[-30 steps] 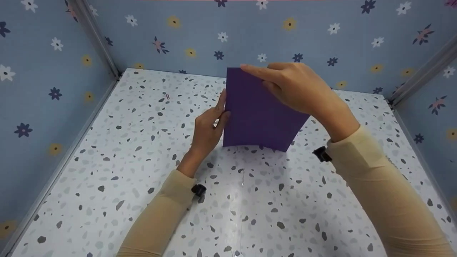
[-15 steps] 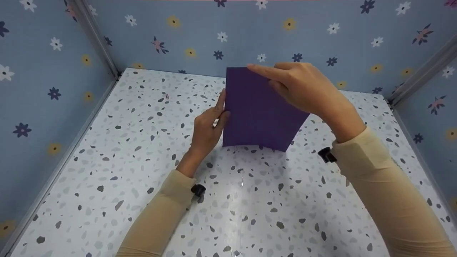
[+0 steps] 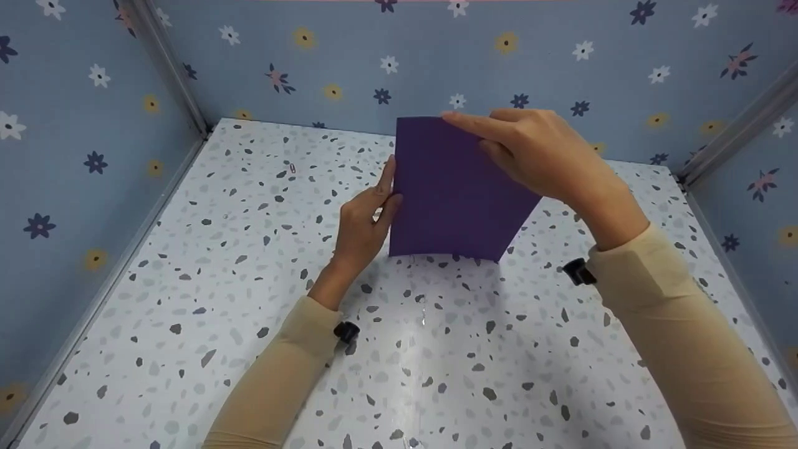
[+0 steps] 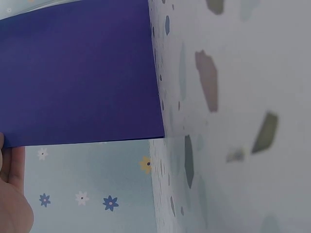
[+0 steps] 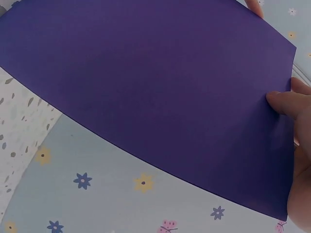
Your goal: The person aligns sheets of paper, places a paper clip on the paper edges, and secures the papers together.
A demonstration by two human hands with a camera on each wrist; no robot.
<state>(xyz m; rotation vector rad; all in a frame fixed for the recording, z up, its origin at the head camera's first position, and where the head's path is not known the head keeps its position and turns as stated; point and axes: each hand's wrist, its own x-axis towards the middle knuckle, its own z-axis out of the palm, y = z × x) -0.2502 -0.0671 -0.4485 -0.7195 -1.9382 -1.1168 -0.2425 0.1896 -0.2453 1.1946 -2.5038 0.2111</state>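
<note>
A purple sheet of paper (image 3: 458, 193) stands upright on the speckled table, its lower edge bowed in a curve. By its left edge, my left hand (image 3: 361, 227) holds it between thumb and fingers, the thumb lapping over the front face. My right hand (image 3: 539, 149) grips the sheet along its top edge toward the right corner. In the right wrist view the right thumb (image 5: 282, 103) presses the near face, with other fingers behind the paper (image 5: 146, 87). The left wrist view shows the paper (image 4: 80, 77) meeting the tabletop, with part of the left hand (image 4: 12, 199) beside it.
A small red paper clip (image 3: 292, 168) lies on the table (image 3: 249, 374) toward the back left. Blue flowered panels (image 3: 349, 62) enclose the back and both sides, with metal strips (image 3: 168, 68) at the corners.
My right hand has slid a short way to the right along the paper's top edge. The left hand has stayed at the left edge, and the sheet's lower right corner has shifted slightly.
</note>
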